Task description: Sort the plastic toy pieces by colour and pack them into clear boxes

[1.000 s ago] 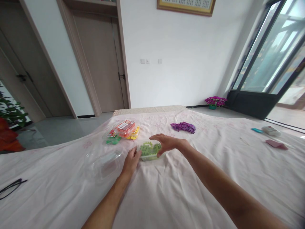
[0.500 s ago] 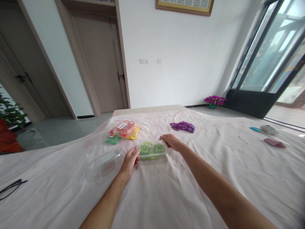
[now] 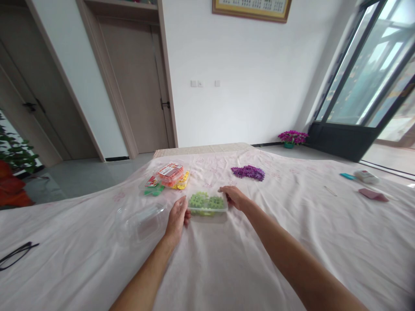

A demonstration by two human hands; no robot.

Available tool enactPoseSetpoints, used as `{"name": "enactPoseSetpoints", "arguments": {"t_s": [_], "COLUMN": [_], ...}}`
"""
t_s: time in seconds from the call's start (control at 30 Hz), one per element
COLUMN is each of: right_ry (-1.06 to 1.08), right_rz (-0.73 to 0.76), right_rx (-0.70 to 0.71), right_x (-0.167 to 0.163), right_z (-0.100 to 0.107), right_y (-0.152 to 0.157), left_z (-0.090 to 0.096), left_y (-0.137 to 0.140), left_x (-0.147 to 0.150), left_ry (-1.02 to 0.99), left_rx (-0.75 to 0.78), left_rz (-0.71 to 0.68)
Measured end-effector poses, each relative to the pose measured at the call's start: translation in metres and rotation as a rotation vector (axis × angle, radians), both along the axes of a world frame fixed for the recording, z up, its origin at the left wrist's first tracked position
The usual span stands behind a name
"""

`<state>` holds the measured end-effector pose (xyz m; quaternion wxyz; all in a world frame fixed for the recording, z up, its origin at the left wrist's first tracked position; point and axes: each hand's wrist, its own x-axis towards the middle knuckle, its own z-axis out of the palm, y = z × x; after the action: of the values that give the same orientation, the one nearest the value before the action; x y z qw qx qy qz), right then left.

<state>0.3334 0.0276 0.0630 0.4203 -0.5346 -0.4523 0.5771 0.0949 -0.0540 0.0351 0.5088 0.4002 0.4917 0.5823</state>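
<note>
A clear plastic box (image 3: 208, 211) holding light green toothed plastic pieces (image 3: 207, 200) sits between my two hands, in the middle of the cloth. My left hand (image 3: 177, 217) grips its left side, thumb along the edge and fingers curled low at the wall. At the right side, my right hand (image 3: 234, 197) is closed on the box's edge near the far corner, its fingertips partly hidden. Beyond it to the right lies a heap of purple plastic pieces (image 3: 248, 172). An open clear plastic container (image 3: 141, 222) rests left of my left hand.
Packed boxes of red pieces (image 3: 170, 173), yellow pieces (image 3: 182, 181) and green pieces (image 3: 154, 189) are stacked at the back left. Glasses (image 3: 19, 255) lie at the left edge. A pink item (image 3: 372, 194), a white packet (image 3: 366, 176) and a blue object (image 3: 347, 176) are far right.
The box has tipped slightly, and its near rim looks a little lower. My right hand has shifted slightly nearer; the left thumb has drawn back a little.
</note>
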Motion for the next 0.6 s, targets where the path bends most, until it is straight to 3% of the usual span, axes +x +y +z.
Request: {"name": "enactPoseSetpoints", "arguments": {"t_s": [0.17, 0.3, 0.47, 0.6], "right_ry": [-0.006, -0.084, -0.066, -0.045], "right_rz": [0.097, 0.01, -0.079, -0.107], "right_rx": [-0.069, 0.053, 0.207, 0.306], "right_x": [0.009, 0.016, 0.019, 0.02], "right_z": [-0.002, -0.014, -0.029, -0.034], "right_y": [-0.028, -0.04, -0.044, -0.047], "left_z": [-0.004, 0.005, 0.049, 0.086], "left_y": [0.001, -0.007, -0.024, -0.031], "left_x": [0.003, 0.008, 0.0, -0.024], "left_ry": [0.045, 0.498, 1.064, 1.321], "left_rx": [-0.007, 0.23, 0.593, 0.512], "left_rz": [0.063, 0.188, 0.259, 0.29]}}
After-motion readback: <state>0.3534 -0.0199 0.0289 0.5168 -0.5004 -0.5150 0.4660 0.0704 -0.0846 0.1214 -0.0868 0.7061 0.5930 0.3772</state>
